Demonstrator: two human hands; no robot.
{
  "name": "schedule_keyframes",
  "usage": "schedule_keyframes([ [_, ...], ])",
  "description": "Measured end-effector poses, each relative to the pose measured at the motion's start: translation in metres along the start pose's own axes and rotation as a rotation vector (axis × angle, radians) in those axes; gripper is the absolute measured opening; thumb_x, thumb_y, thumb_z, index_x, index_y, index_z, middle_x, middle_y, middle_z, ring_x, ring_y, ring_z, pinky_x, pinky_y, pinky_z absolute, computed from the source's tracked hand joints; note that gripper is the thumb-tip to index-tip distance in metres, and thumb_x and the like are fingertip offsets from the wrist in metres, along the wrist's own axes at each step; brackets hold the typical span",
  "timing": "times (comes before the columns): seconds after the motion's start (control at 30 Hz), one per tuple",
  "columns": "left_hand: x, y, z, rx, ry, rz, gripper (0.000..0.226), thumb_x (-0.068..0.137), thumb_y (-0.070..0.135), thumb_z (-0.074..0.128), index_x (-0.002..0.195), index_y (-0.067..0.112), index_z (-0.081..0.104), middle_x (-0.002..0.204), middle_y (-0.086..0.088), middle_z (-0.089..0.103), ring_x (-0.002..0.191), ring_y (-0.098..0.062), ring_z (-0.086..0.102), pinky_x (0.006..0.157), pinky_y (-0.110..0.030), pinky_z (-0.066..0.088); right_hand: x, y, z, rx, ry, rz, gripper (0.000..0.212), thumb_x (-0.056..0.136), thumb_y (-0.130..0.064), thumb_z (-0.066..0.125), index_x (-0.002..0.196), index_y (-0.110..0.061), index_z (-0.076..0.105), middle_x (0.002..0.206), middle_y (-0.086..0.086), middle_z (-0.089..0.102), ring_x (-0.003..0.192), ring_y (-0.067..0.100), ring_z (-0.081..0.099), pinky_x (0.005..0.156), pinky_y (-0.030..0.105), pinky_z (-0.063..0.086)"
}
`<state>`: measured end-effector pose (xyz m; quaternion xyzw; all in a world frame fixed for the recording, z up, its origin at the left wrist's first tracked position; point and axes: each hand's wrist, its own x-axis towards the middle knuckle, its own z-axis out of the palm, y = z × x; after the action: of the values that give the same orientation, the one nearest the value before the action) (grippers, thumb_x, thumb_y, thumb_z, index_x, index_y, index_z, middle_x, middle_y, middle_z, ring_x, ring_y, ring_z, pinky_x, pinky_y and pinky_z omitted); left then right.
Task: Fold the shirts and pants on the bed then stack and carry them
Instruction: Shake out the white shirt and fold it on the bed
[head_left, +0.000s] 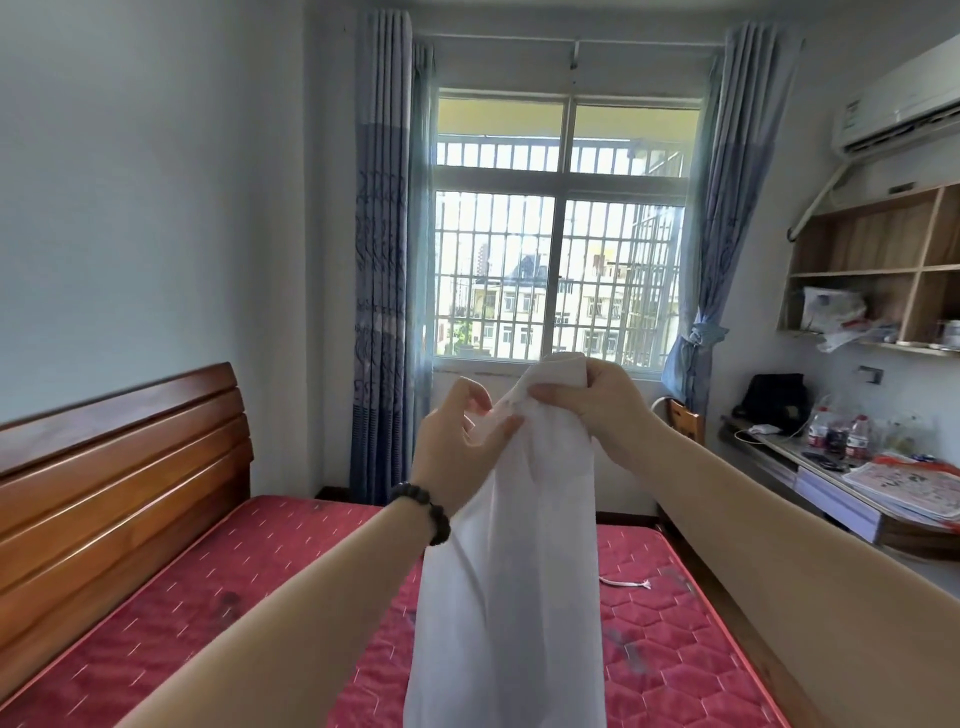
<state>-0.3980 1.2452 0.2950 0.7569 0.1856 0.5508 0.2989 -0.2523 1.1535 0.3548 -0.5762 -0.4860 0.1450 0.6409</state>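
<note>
Two bare hands hold a white garment (511, 571) up over the bed (218, 613) — red quilted mattress, wooden headboard (119, 467) at left. Left hand (457, 447), dark bead bracelet (428, 512) on the wrist, has its fingers curled, pinching the cloth's upper edge; right hand (597, 397) grips the top just beside it, fingers curled round the fabric. Behind: barred window (558, 228) w/ blue curtains (382, 260). Right side — AC unit (898, 109), wall shelves (878, 265), cluttered counter (810, 467) w/ bottles (836, 436) and papers.
</note>
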Motion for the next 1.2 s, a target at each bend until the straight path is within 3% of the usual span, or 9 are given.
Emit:
schedule_keyframes([
  [0.1,-0.010,0.001,0.012,0.315,-0.005,0.033,0.044,0.069,0.076,0.049,0.064,0.032,0.045,0.076,0.015,0.049,0.061,0.001,0.049,0.054,-0.018,0.037,0.002,0.000,0.008,-0.039,0.020,-0.047,0.023,0.069,-0.012,0.083,0.089,-0.022,0.074,0.088,0.003,0.075,0.081,0.017,0.070,0.071,0.033,0.058],
  [0.17,-0.012,-0.001,0.017,0.434,-0.089,-0.006,0.045,0.070,0.078,0.042,0.064,0.033,0.041,0.081,0.015,0.046,0.060,-0.001,0.051,0.056,-0.022,0.046,0.002,-0.001,0.010,-0.060,0.016,-0.073,0.021,0.069,-0.013,0.083,0.083,-0.025,0.075,0.084,-0.001,0.074,0.078,0.013,0.069,0.068,0.029,0.058],
  [0.37,-0.014,-0.020,0.017,0.564,-0.280,-0.067,0.022,0.080,0.037,0.052,0.075,0.017,0.057,0.090,0.001,0.046,0.072,-0.019,0.053,0.079,-0.039,0.053,0.003,-0.003,-0.005,0.021,0.044,-0.041,0.021,0.072,-0.010,0.082,0.092,-0.013,0.075,0.092,0.009,0.074,0.086,0.027,0.071,0.078,0.041,0.059],
  [0.63,-0.021,-0.033,0.014,0.307,-0.586,0.002,0.021,0.083,0.019,0.066,0.092,0.001,0.069,0.099,-0.012,0.052,0.091,-0.025,0.056,0.087,-0.034,0.048,0.007,0.000,-0.030,-0.020,0.137,-0.074,0.019,0.072,-0.010,0.082,0.085,-0.022,0.075,0.090,0.002,0.075,0.087,0.021,0.070,0.082,0.042,0.058],
  [0.8,-0.017,-0.021,0.016,-0.065,-0.577,-0.220,0.039,0.085,0.011,0.068,0.123,0.015,0.061,0.121,-0.008,0.047,0.106,-0.015,0.052,0.086,-0.013,0.047,0.008,0.001,-0.036,0.033,0.077,-0.045,0.017,0.073,-0.011,0.081,0.083,-0.023,0.076,0.089,0.002,0.075,0.084,0.020,0.071,0.081,0.042,0.058],
  [0.9,-0.015,-0.017,0.018,-0.215,-0.619,-0.358,0.039,0.084,0.012,0.069,0.122,0.019,0.063,0.128,-0.006,0.053,0.116,-0.019,0.054,0.101,-0.033,0.046,0.007,-0.002,-0.037,0.022,0.017,-0.058,0.018,0.074,-0.010,0.080,0.082,-0.025,0.076,0.089,0.001,0.075,0.084,0.019,0.071,0.078,0.039,0.057],
  [1.03,-0.013,-0.018,0.016,-0.337,-0.662,-0.395,0.031,0.085,0.006,0.067,0.116,0.009,0.066,0.115,-0.010,0.064,0.099,-0.018,0.064,0.095,-0.035,0.052,0.008,-0.003,-0.046,-0.036,0.006,-0.070,0.019,0.073,-0.013,0.082,0.085,-0.027,0.076,0.093,0.001,0.074,0.091,0.022,0.071,0.082,0.042,0.057],
  [1.13,-0.008,-0.023,0.011,-0.217,-0.677,-0.322,0.023,0.086,0.008,0.064,0.107,0.001,0.068,0.100,-0.012,0.065,0.087,-0.019,0.060,0.090,-0.041,0.050,0.009,0.000,-0.055,-0.043,0.045,-0.075,0.022,0.071,-0.014,0.083,0.081,-0.033,0.076,0.088,-0.004,0.075,0.084,0.015,0.071,0.082,0.040,0.058],
  [1.2,-0.005,-0.028,0.006,-0.104,-0.726,-0.257,0.024,0.082,0.013,0.062,0.101,-0.002,0.068,0.088,-0.009,0.059,0.080,-0.020,0.050,0.077,-0.039,0.046,0.009,0.003,-0.060,-0.061,0.061,-0.077,0.023,0.070,-0.015,0.083,0.081,-0.034,0.076,0.086,-0.006,0.075,0.082,0.013,0.071,0.081,0.039,0.058],
])
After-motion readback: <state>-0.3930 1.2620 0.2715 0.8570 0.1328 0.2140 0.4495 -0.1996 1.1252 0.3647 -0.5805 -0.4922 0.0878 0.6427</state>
